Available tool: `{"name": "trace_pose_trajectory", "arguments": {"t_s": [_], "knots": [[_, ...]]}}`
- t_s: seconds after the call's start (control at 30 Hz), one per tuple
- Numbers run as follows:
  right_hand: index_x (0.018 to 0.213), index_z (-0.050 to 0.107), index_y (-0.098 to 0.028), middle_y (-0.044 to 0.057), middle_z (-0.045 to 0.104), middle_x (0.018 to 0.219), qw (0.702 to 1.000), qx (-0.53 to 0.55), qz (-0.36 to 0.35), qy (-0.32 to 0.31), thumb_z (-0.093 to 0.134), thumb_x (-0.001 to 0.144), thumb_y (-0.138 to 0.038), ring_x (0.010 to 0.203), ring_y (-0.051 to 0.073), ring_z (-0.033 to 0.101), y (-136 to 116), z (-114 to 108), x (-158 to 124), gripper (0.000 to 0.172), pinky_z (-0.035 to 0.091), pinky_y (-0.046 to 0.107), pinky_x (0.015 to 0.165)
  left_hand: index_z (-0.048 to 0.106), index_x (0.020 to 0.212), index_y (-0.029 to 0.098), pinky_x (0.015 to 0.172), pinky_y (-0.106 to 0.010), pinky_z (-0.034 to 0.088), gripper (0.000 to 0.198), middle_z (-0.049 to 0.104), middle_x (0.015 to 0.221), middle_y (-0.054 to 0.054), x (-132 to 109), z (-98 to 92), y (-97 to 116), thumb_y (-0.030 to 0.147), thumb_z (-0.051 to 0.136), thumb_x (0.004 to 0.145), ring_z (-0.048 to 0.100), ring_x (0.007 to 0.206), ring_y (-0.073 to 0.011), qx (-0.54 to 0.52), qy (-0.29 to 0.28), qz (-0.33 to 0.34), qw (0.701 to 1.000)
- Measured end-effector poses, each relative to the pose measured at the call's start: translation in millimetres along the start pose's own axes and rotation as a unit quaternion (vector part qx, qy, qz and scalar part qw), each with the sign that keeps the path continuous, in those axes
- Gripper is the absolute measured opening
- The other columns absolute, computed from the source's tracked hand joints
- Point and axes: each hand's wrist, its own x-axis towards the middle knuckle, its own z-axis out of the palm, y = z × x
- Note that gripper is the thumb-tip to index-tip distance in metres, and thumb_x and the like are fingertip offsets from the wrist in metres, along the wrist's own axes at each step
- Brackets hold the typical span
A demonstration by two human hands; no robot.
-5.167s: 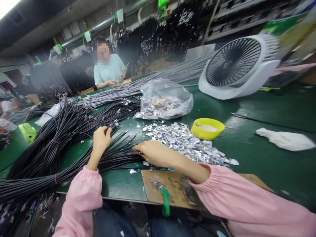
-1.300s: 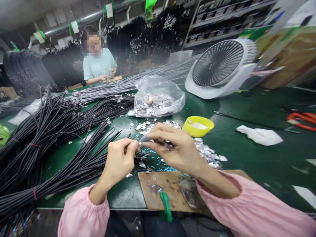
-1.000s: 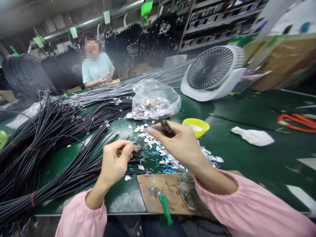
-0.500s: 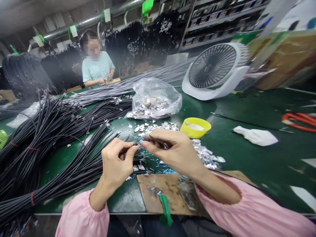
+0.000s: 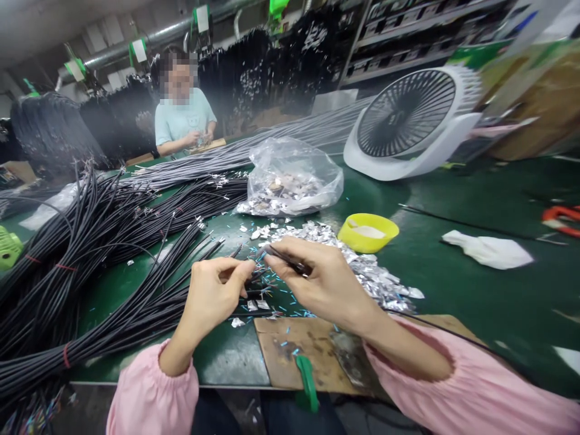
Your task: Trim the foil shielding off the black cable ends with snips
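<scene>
My left hand (image 5: pixel 214 297) is closed in a pinch, thumb against forefinger, on the end of a black cable that is mostly hidden by the fingers. Facing it, my right hand (image 5: pixel 328 287) grips a slim dark hand tool (image 5: pixel 293 263). The tool's tip is close to my left fingertips, near small blue wire bits. Below the hands lie black cable ends (image 5: pixel 247 295) with thin coloured wires bared. A heap of silver foil scraps (image 5: pixel 383 284) spreads behind and beside my right hand.
Bundles of black cables (image 5: pixel 113 241) cover the left side. Behind are a clear plastic bag (image 5: pixel 294 181) of scraps, a yellow bowl (image 5: pixel 369 234) and a white fan (image 5: pixel 408 121). Stained cardboard (image 5: pixel 281 356) lies at the front edge. A person (image 5: pixel 185 121) sits across the table.
The view has shifted slightly, so most things sit a little farther right. Both hands stay close together, with the tool still in the right one.
</scene>
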Motion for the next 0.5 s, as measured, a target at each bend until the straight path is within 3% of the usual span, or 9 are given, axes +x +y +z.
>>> {"name": "trace_pose_trajectory", "arguments": {"t_s": [0.1, 0.2, 0.27, 0.37, 0.5], "knots": [[0.064, 0.058, -0.016, -0.001, 0.049, 0.051, 0.992, 0.086, 0.084, -0.033, 0.052, 0.075, -0.027, 0.046, 0.01, 0.043, 0.1, -1.9, 0.7, 0.016, 0.035, 0.023, 0.043, 0.06, 0.058, 0.014, 0.039, -0.019, 0.03, 0.023, 0.048, 0.042, 0.004, 1.1, -1.4, 2.1, 0.03, 0.062, 0.073, 0.042, 0.037, -0.0068, -0.098, -0.057, -0.055, 0.992], [0.066, 0.06, -0.015, -0.006, 0.037, 0.042, 0.965, 0.169, 0.183, -0.078, 0.059, 0.071, -0.036, 0.039, 0.007, 0.032, 3.4, -2.3, 3.2, 0.022, 0.025, 0.022, 0.036, 0.055, 0.055, 0.014, 0.042, -0.018, 0.031, 0.02, 0.047, 0.048, 0.005, -0.6, 2.3, -0.1, 0.025, 0.067, 0.067, 0.041, 0.042, -0.0062, -0.126, -0.016, -0.007, 0.992], [0.065, 0.059, -0.014, -0.008, 0.033, 0.042, 0.953, 0.196, 0.216, -0.082, 0.064, 0.067, -0.044, 0.039, 0.006, 0.027, 5.3, -1.4, 4.9, 0.03, 0.021, 0.021, 0.036, 0.052, 0.054, 0.015, 0.044, -0.018, 0.031, 0.022, 0.047, 0.052, 0.005, -2.7, 4.9, -2.2, 0.023, 0.068, 0.067, 0.041, 0.047, -0.0063, -0.081, 0.035, 0.055, 0.995], [0.057, 0.049, -0.017, -0.007, 0.031, 0.044, 0.956, 0.206, 0.204, -0.039, 0.059, 0.071, -0.055, 0.04, 0.006, 0.026, 4.6, 0.1, 5.4, 0.042, 0.021, 0.021, 0.037, 0.054, 0.056, 0.016, 0.046, -0.019, 0.032, 0.02, 0.047, 0.056, 0.004, -5.4, 6.6, -4.3, 0.018, 0.067, 0.07, 0.043, 0.051, -0.0074, 0.023, 0.124, 0.144, 0.981], [0.05, 0.04, -0.018, -0.004, 0.035, 0.047, 0.993, 0.094, 0.065, -0.012, 0.05, 0.083, -0.046, 0.045, 0.007, 0.031, -1.2, -0.5, 2.5, 0.044, 0.025, 0.022, 0.041, 0.055, 0.058, 0.016, 0.047, -0.02, 0.033, 0.019, 0.047, 0.057, 0.003, -7.9, 7.4, -5.3, 0.019, 0.065, 0.074, 0.045, 0.052, -0.0087, 0.084, 0.166, 0.186, 0.965]]}}
